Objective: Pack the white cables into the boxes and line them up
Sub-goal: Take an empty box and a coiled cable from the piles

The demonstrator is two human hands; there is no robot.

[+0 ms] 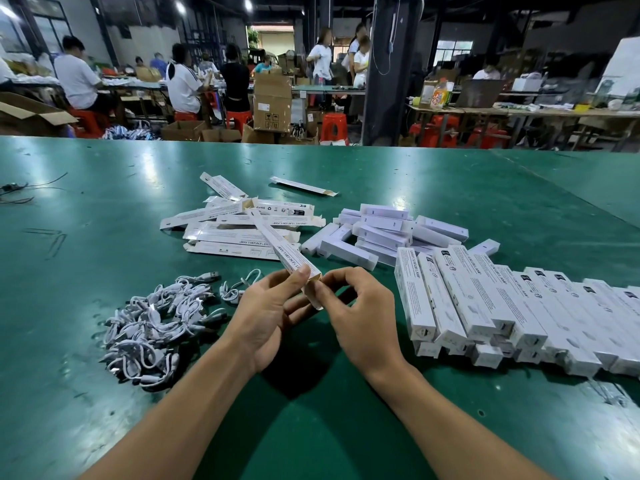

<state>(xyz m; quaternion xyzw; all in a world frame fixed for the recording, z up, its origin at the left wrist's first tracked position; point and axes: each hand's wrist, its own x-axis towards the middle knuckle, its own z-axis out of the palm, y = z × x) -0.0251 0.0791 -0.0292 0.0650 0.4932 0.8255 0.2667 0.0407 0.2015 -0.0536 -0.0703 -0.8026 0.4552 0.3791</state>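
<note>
My left hand (268,315) grips the near end of a long white box (280,245) that points away over the green table (104,237). My right hand (360,311) pinches the open end flap (313,294) of that box. A heap of coiled white cables (156,327) lies left of my left hand. Flat unfolded boxes (239,226) are piled beyond my hands. A row of packed boxes (502,306) lies side by side at the right. Whether a cable is inside the held box is hidden.
A loose stack of small white inner boxes (381,230) sits between the flat pile and the packed row. One flat box (303,186) lies alone farther back. Black wires (17,194) lie at the far left edge. People work at tables behind.
</note>
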